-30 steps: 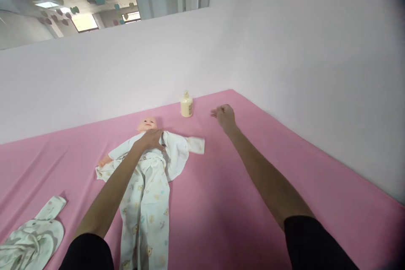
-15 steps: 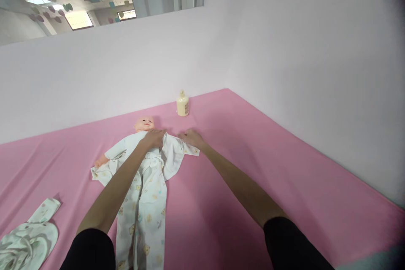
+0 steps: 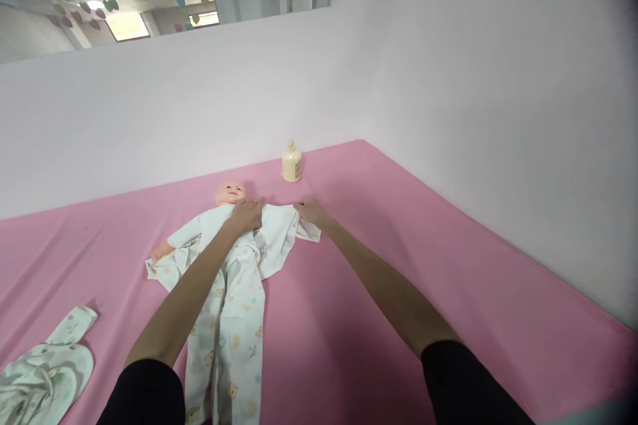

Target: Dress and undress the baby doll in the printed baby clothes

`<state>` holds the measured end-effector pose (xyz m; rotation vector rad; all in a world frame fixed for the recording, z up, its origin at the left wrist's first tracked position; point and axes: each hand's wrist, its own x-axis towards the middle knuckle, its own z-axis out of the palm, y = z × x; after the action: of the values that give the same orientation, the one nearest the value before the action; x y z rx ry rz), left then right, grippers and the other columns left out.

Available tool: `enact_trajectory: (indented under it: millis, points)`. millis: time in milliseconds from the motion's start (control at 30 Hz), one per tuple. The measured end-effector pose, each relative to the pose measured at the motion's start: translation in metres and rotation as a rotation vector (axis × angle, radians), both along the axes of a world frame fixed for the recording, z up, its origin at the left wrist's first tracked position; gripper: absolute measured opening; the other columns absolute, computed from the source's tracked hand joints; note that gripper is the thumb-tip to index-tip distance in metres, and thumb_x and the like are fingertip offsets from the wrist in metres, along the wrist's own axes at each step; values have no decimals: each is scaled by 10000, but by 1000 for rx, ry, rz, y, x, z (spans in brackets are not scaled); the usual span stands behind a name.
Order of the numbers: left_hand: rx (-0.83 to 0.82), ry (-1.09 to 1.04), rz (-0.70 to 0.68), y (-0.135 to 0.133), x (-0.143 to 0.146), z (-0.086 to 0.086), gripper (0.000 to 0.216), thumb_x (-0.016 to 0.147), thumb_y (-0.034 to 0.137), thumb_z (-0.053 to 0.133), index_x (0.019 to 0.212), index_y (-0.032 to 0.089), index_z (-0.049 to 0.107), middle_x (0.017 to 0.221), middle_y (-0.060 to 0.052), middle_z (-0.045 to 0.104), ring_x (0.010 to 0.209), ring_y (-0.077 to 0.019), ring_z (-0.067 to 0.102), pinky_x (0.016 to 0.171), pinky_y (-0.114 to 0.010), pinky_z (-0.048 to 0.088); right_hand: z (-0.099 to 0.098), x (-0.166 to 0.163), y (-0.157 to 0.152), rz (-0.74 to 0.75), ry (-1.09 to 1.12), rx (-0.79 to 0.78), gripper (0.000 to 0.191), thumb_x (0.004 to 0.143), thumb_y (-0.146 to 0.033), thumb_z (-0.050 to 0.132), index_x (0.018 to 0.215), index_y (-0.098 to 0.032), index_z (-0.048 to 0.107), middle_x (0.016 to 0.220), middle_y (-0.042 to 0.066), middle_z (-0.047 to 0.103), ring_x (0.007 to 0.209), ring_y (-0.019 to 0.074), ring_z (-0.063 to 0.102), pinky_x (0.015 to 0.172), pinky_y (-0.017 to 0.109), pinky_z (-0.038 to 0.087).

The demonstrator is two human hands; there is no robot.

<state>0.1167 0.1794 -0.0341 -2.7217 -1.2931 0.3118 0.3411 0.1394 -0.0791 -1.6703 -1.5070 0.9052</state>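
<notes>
A baby doll [image 3: 230, 192] lies on its back on the pink sheet [image 3: 379, 265], dressed in a white printed romper [image 3: 226, 305] whose right flap lies spread open. My left hand [image 3: 246, 215] rests on the doll's chest just below the chin, fingers curled on the fabric. My right hand [image 3: 309, 210] lies on the romper's loose sleeve [image 3: 308, 229] at the doll's left side, fingers closed on the cloth. The doll's bare right hand [image 3: 157, 253] sticks out of the other sleeve.
A cream bottle [image 3: 292, 162] stands near the wall behind the doll. A second crumpled white garment [image 3: 44, 372] lies at the lower left. White walls close off the back and the right side of the pink surface.
My right hand came down from near the bottle onto the romper's sleeve and then slid a little toward the doll's shoulder. My left hand stayed on the chest.
</notes>
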Motion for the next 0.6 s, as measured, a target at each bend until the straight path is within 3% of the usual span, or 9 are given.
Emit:
enact_trajectory:
  millis: [100,267,600]
  points:
    - [4,-4,12,0,-4,3,755,786,218,616,1489,99,368,1276,-227,657,1233,-336,581,1042,-446,389,6,14,0,-8,14,3,310,796,-177,503,644,-234,240,573,-59,244,550,92,259,518,263,193]
    - [-2,-11,-9,-1,-9,8,497,812,253,609,1301,185,562,1261,-165,676,1218,-332,589,1025,-455,408,21,23,7,13,22,39,339,766,-185,518,636,-235,209,586,-56,199,547,93,210,512,271,164]
    - [10,-12,-35,-7,-16,15,380,868,224,567,1247,205,583,1271,-120,672,1201,-308,585,996,-435,426,30,35,26,52,-1,72,378,752,-172,530,588,-232,194,559,-58,166,542,86,168,523,273,127]
